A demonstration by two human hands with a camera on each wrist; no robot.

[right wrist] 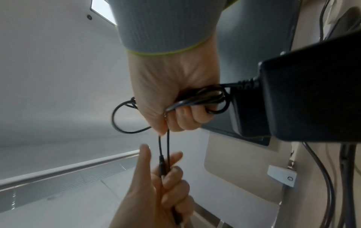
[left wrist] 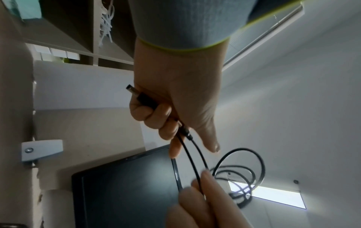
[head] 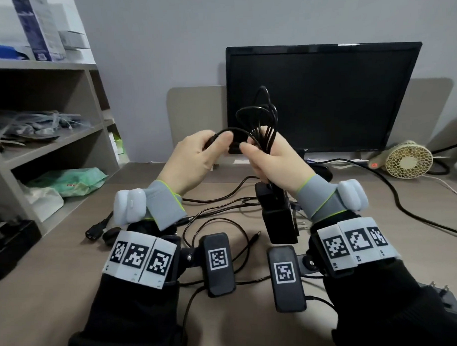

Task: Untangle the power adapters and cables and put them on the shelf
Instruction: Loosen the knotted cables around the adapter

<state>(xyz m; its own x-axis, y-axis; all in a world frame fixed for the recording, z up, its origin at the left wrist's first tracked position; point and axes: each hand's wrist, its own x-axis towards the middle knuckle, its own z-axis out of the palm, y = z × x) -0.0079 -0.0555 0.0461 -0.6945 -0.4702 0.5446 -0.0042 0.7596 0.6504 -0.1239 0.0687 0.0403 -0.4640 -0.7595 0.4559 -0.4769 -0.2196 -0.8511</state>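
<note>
Both hands are raised in front of the monitor (head: 323, 97), above the desk (head: 56, 256). The right hand (head: 276, 158) is closed in a fist around a bundle of coiled black cable (head: 259, 120); loops stand above the fist, and the black power adapter (head: 278, 217) hangs below it, just in front of the monitor's base. The left hand (head: 196, 158), left of the monitor's lower edge, has its fingers curled round the cable's barrel plug (left wrist: 140, 95), with two strands running taut to the right hand. Loose cables (head: 218, 199) lie on the desk below. The shelf (head: 47, 143) stands left of the monitor
</note>
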